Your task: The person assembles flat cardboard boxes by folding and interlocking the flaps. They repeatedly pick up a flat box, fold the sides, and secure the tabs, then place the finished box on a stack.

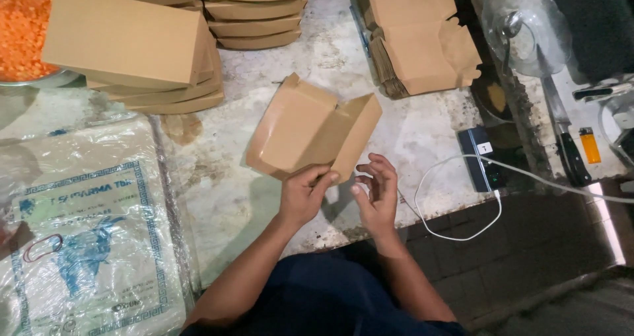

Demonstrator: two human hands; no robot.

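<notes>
Worn and stained, the grey tabletop [370, 58] carries brown cardboard all around. At its near middle lies a half-folded cardboard box [310, 128], its flaps partly raised. The left hand [305, 194] pinches the box's near edge, its grip closed on the cardboard between thumb and fingers. The right hand [378, 192] hovers just beside it, grip open, fingers loosely curled and holding nothing; whether its fingertips touch the box I cannot tell.

Behind the box, at the far left, stands a pile of folded boxes [142, 48], and next to it a second pile of folded boxes [254, 12] at the far middle. To the far right lies a stack of flat cardboard blanks [416, 42]. A bowl of orange lentils [23, 29] sits at the far left corner. A large printed plastic sack [86, 237] covers the near left. On the right, a white cable [462, 197] loops to a dark phone [482, 159]. Further right lie a knife [568, 144], an orange lighter [590, 144] and a clear glass lid [525, 22].
</notes>
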